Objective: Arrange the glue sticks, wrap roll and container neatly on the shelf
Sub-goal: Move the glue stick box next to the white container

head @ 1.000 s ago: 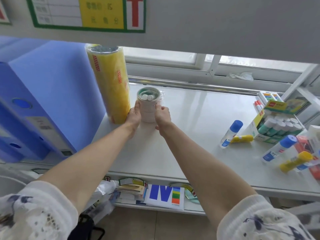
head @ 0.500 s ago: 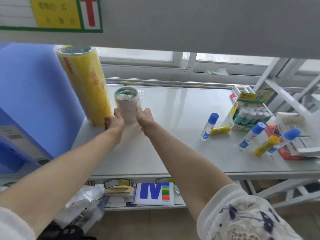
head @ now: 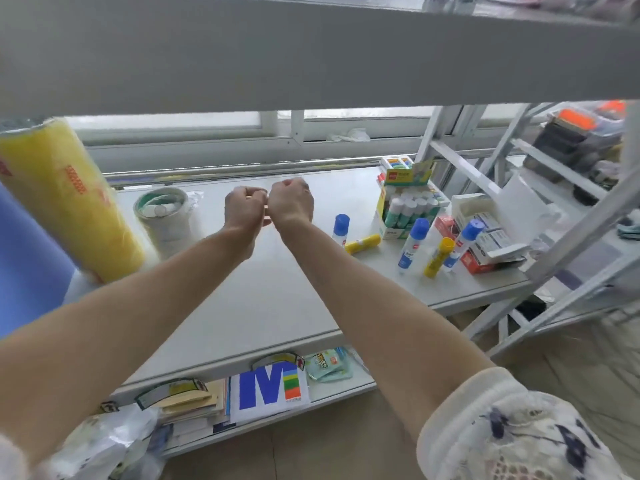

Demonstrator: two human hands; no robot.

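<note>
A tall yellow wrap roll [head: 69, 199] stands upright at the left of the white shelf [head: 249, 299]. Right beside it stands a round clear container [head: 166, 220] with small white pieces inside. My left hand [head: 244, 211] and my right hand [head: 289, 202] hover side by side above the shelf's middle, fingers curled, holding nothing. Further right, a blue-capped glue stick [head: 340, 228] stands, a yellow one [head: 362, 244] lies flat, and blue-capped [head: 414, 245] and yellow [head: 438, 258] sticks stand near the front right.
An open box of green-and-white glue sticks [head: 408, 206] sits at the back right, with red and white boxes [head: 485, 244] beside it. A blue binder [head: 24, 258] stands at the far left. A shelf board [head: 311, 57] hangs overhead. Books [head: 266, 389] lie on the lower shelf.
Both hands let go of the container and drew away to the right, curling shut. The container stays beside the wrap roll. The view swung right.
</note>
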